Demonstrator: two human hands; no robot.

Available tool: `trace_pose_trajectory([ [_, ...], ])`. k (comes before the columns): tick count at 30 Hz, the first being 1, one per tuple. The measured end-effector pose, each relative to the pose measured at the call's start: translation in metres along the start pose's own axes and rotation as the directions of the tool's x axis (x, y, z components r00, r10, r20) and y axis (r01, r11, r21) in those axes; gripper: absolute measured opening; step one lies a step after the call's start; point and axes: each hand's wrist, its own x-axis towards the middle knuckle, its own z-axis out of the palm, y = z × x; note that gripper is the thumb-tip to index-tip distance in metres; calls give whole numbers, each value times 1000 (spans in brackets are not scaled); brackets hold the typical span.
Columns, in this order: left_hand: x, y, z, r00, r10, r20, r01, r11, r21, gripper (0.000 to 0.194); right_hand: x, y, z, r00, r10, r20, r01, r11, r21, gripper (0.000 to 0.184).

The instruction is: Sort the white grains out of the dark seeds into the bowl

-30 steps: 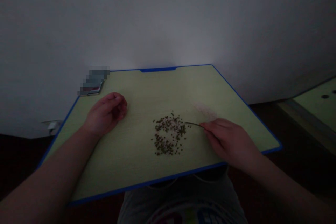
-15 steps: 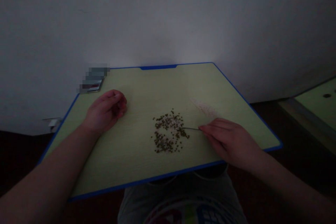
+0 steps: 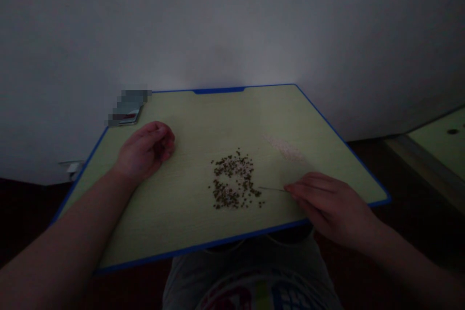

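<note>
My right hand (image 3: 334, 208) pinches one end of a thin stick (image 3: 271, 189), whose other tip lies beside the right edge of a mixed pile. That pile holds dark green beans, like mung beans (image 3: 225, 197), scattered among pale rice-like grains (image 3: 232, 185). A separate streak of pale grains (image 3: 286, 149) lies beyond my right hand. My left hand (image 3: 147, 150) rests on the tabletop left of the pile, its fingers curled into a loose fist with nothing visible in them.
The pale table (image 3: 181, 223) has a blue rim and stands against a grey wall. A blurred, flat phone-like object (image 3: 127, 111) lies at its back left corner. A white plug (image 3: 73, 168) is at the wall on the left. My lap is under the front edge.
My right hand has drawn the stick back to the right and toward me, away from the pile. A few beans now lie apart at its right. My left hand stays put.
</note>
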Motion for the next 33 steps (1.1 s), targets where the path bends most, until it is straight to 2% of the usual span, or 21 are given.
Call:
trace_pose_trajectory([
  [4, 0, 0, 1, 1000, 6, 2, -6, 1000, -3, 10, -3, -6, 0, 999, -34, -4, 34, 999, 20, 26],
  [12, 0, 0, 1, 1000, 25, 12, -24, 999, -20, 10, -5, -8, 1, 1000, 9, -6, -9, 1000, -30, 24],
  [17, -1, 1, 1, 1000, 18, 10, -18, 1000, -19, 9, -17, -12, -1, 999, 46, -28, -47, 999, -12, 25],
  [21, 1, -1, -1, 999, 29, 26, -29, 999, -13, 9, -25, -16, -1, 999, -8, -40, 8, 1000, 17, 26],
  [27, 4, -5, -5, 999, 36, 23, -36, 999, -15, 10, -22, -26, 7, 995, -75, -67, 74, 997, -16, 28],
  [33, 5, -7, -6, 999, 31, 24, -30, 999, -29, 11, -26, -20, 7, 996, -5, -89, -4, 995, -100, 23],
])
